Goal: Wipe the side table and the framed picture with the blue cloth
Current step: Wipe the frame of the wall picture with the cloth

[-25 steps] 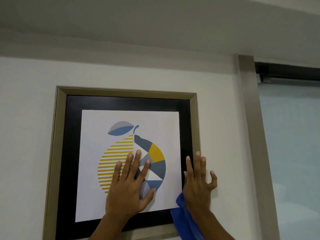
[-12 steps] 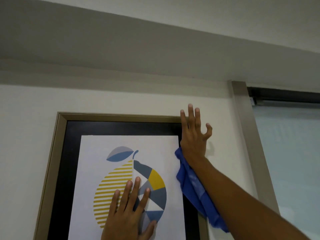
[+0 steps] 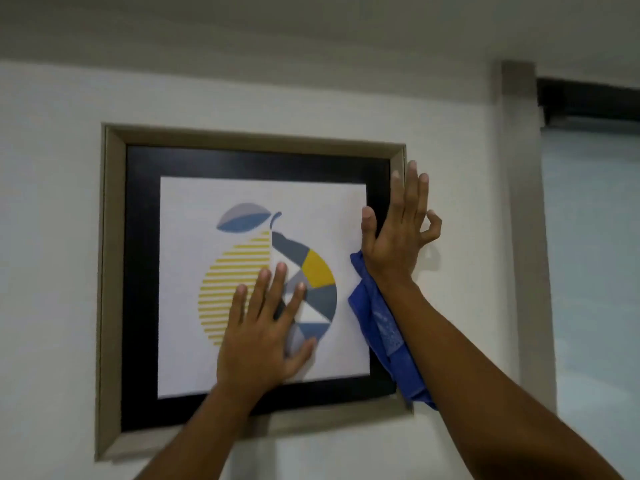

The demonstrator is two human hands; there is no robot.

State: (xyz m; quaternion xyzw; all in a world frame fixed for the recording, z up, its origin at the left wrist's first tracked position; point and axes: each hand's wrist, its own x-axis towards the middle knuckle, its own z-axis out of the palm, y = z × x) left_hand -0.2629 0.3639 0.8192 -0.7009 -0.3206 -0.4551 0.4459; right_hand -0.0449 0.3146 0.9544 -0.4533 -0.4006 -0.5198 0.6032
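Note:
The framed picture (image 3: 114,271) hangs on a white wall: beige frame, black mat, white print of a yellow, blue and grey fruit. My left hand (image 3: 263,337) lies flat on the print with its fingers spread, holding nothing. My right hand (image 3: 398,233) presses the blue cloth (image 3: 381,327) against the right side of the frame, fingers pointing up. Most of the cloth hangs down under my right wrist and forearm. The side table is not in view.
A beige vertical trim (image 3: 523,237) runs down the wall to the right of the picture. Beyond it is a pale window blind (image 3: 592,271) under a dark rail (image 3: 588,98). The ceiling (image 3: 311,26) is close above.
My right hand with the cloth rose along the frame's right edge to the top corner, then came down a little. The left hand stayed on the print. The view shifted.

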